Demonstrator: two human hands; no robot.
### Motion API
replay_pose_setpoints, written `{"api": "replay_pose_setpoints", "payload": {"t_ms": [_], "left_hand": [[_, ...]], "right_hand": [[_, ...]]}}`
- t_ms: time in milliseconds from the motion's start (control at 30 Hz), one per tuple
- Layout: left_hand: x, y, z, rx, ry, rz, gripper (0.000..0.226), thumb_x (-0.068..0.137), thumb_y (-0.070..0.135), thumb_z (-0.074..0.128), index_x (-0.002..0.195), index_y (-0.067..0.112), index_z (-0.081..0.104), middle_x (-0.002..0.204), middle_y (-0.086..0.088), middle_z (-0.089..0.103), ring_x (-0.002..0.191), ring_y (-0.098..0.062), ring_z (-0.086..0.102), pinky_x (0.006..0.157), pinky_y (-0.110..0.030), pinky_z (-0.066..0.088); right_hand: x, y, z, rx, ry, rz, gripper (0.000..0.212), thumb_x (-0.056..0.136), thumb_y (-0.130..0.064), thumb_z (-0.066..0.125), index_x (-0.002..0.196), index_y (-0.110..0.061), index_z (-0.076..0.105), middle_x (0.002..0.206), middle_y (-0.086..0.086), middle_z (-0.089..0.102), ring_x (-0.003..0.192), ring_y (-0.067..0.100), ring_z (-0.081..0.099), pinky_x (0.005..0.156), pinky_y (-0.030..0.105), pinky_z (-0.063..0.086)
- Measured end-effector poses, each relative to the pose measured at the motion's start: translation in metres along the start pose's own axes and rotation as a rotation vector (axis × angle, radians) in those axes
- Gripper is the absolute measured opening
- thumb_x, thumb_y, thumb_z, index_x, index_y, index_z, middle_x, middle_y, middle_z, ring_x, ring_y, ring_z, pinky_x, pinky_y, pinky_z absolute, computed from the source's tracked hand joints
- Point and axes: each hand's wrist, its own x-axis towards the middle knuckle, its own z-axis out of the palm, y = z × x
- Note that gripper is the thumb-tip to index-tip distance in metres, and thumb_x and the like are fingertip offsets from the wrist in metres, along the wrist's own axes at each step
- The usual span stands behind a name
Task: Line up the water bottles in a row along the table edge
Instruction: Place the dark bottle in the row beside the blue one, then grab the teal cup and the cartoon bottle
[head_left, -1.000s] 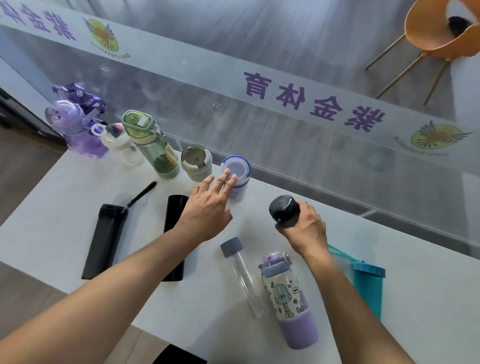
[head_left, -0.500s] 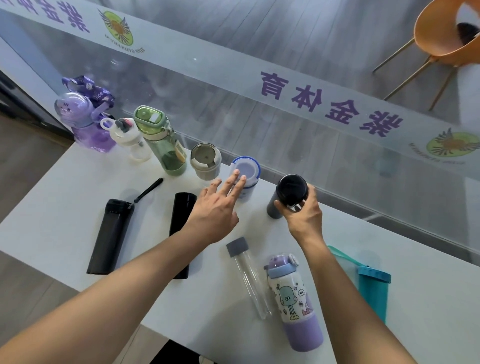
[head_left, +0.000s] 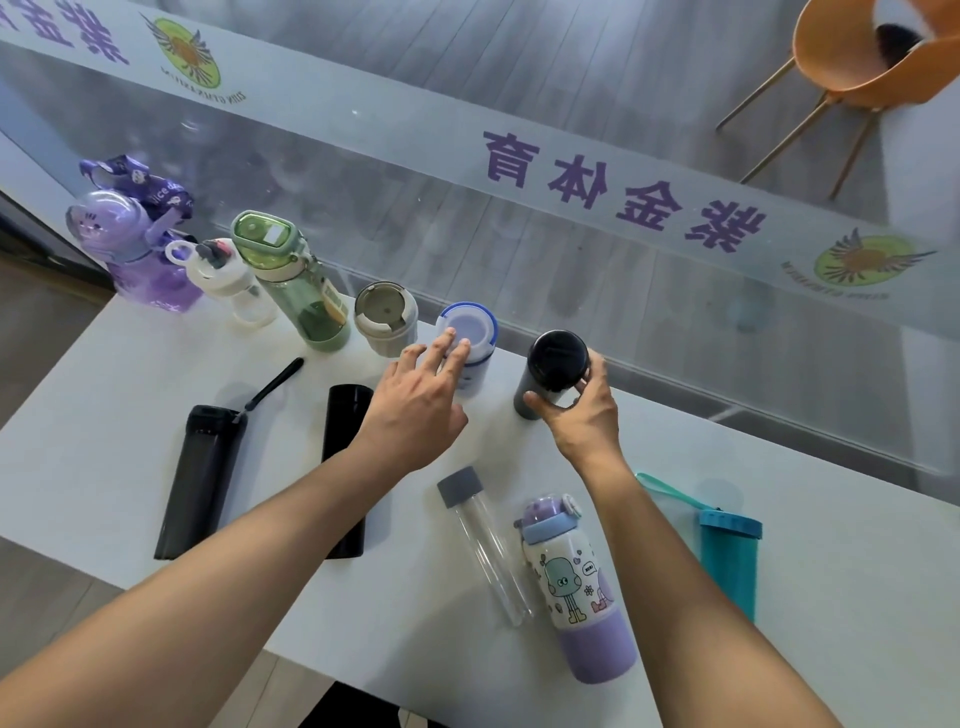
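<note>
Several bottles stand upright along the far table edge: a purple one (head_left: 135, 260), a white one (head_left: 228, 283), a green one (head_left: 291, 280), a beige cup (head_left: 385, 318) and a white blue-rimmed bottle (head_left: 470, 332). My left hand (head_left: 415, 400) is flat with fingers spread, its fingertips against the blue-rimmed bottle. My right hand (head_left: 576, 410) grips a dark grey bottle with a black lid (head_left: 553, 364), upright at the right end of the row. Lying on the table are two black bottles (head_left: 200, 473) (head_left: 345, 415), a clear tube bottle (head_left: 480, 540), a cartoon purple bottle (head_left: 576, 582) and a teal bottle (head_left: 730, 556).
The white table (head_left: 104, 395) butts against a glass wall with a frosted band of purple lettering (head_left: 597, 182). An orange chair (head_left: 857, 67) stands beyond the glass. The near table edge runs diagonally under my forearms.
My right hand carried the dark grey bottle away from me and stood it at the far edge beside the blue-rimmed bottle. My left hand stayed against the blue-rimmed bottle.
</note>
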Motion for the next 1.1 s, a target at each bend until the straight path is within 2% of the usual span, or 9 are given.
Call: {"api": "replay_pose_setpoints", "payload": {"t_ms": [133, 267, 467, 667, 767, 833, 900, 1000, 1100], "left_hand": [[0.000, 0.012, -0.009, -0.001, 0.048, 0.026, 0.072, 0.088, 0.031, 0.055, 0.153, 0.018, 0.028, 0.162, -0.010, 0.025, 0.138, -0.033, 0.031, 0.113, -0.042, 0.030], [-0.009, 0.043, -0.009, -0.051, 0.100, 0.148, 0.055, 0.087, 0.025, 0.059, 0.140, 0.014, 0.050, 0.150, -0.012, 0.042, 0.131, -0.035, 0.042, 0.108, -0.045, 0.036], [-0.030, 0.095, 0.017, -0.105, 0.069, 0.276, 0.043, 0.082, 0.018, 0.066, 0.125, 0.011, 0.064, 0.133, -0.013, 0.058, 0.116, -0.038, 0.053, 0.096, -0.046, 0.046], [-0.039, 0.137, 0.049, -0.096, -0.052, 0.366, 0.040, 0.086, 0.024, 0.063, 0.126, 0.017, 0.061, 0.136, -0.008, 0.055, 0.123, -0.033, 0.050, 0.099, -0.044, 0.040], [-0.044, 0.150, 0.062, -0.064, -0.101, 0.415, 0.039, 0.085, 0.023, 0.063, 0.124, 0.018, 0.061, 0.134, -0.006, 0.057, 0.124, -0.032, 0.049, 0.101, -0.044, 0.039], [-0.047, 0.155, 0.067, -0.043, -0.127, 0.430, 0.038, 0.085, 0.024, 0.063, 0.123, 0.018, 0.062, 0.133, -0.006, 0.057, 0.124, -0.031, 0.049, 0.101, -0.044, 0.040], [-0.048, 0.157, 0.070, -0.045, -0.143, 0.425, 0.037, 0.085, 0.024, 0.063, 0.122, 0.018, 0.063, 0.131, -0.006, 0.058, 0.124, -0.031, 0.049, 0.100, -0.044, 0.040], [-0.048, 0.158, 0.071, -0.049, -0.153, 0.402, 0.037, 0.085, 0.023, 0.064, 0.121, 0.019, 0.063, 0.130, -0.005, 0.058, 0.125, -0.031, 0.049, 0.100, -0.044, 0.040], [-0.047, 0.154, 0.069, -0.041, -0.157, 0.386, 0.038, 0.085, 0.025, 0.062, 0.123, 0.020, 0.062, 0.131, -0.004, 0.057, 0.126, -0.029, 0.047, 0.102, -0.042, 0.038]], "right_hand": [[-0.010, 0.005, -0.023, -0.138, 0.020, 0.006, 0.080, 0.080, -0.025, 0.083, 0.146, -0.023, 0.041, 0.142, 0.004, 0.053, 0.129, 0.019, 0.051, 0.108, 0.037, 0.043], [-0.025, 0.019, -0.054, -0.295, 0.083, 0.022, 0.059, 0.090, -0.027, 0.070, 0.143, -0.021, 0.046, 0.138, 0.007, 0.054, 0.127, 0.023, 0.052, 0.108, 0.039, 0.043], [-0.061, 0.057, -0.100, -0.503, 0.150, 0.057, 0.045, 0.095, -0.029, 0.060, 0.139, -0.021, 0.052, 0.132, 0.007, 0.057, 0.118, 0.025, 0.054, 0.103, 0.039, 0.045], [-0.087, 0.106, -0.143, -0.608, 0.271, 0.230, 0.046, 0.090, -0.033, 0.063, 0.133, -0.019, 0.056, 0.128, 0.010, 0.058, 0.116, 0.031, 0.055, 0.099, 0.042, 0.041], [-0.085, 0.129, -0.159, -0.635, 0.286, 0.406, 0.064, 0.084, -0.046, 0.068, 0.139, -0.019, 0.047, 0.129, 0.013, 0.054, 0.118, 0.035, 0.053, 0.098, 0.044, 0.040], [-0.079, 0.141, -0.166, -0.660, 0.227, 0.531, 0.083, 0.079, -0.059, 0.069, 0.143, -0.018, 0.037, 0.130, 0.014, 0.051, 0.120, 0.036, 0.051, 0.098, 0.044, 0.040], [-0.073, 0.153, -0.170, -0.654, 0.166, 0.625, 0.092, 0.076, -0.066, 0.069, 0.143, -0.015, 0.032, 0.131, 0.015, 0.050, 0.121, 0.037, 0.051, 0.099, 0.044, 0.040], [-0.065, 0.165, -0.173, -0.577, 0.148, 0.665, 0.078, 0.078, -0.061, 0.071, 0.127, -0.011, 0.038, 0.128, 0.014, 0.057, 0.120, 0.038, 0.055, 0.098, 0.044, 0.045], [-0.061, 0.160, -0.172, -0.459, 0.211, 0.587, 0.071, 0.076, -0.055, 0.077, 0.120, -0.010, 0.043, 0.122, 0.014, 0.064, 0.113, 0.037, 0.061, 0.093, 0.045, 0.050]]}}
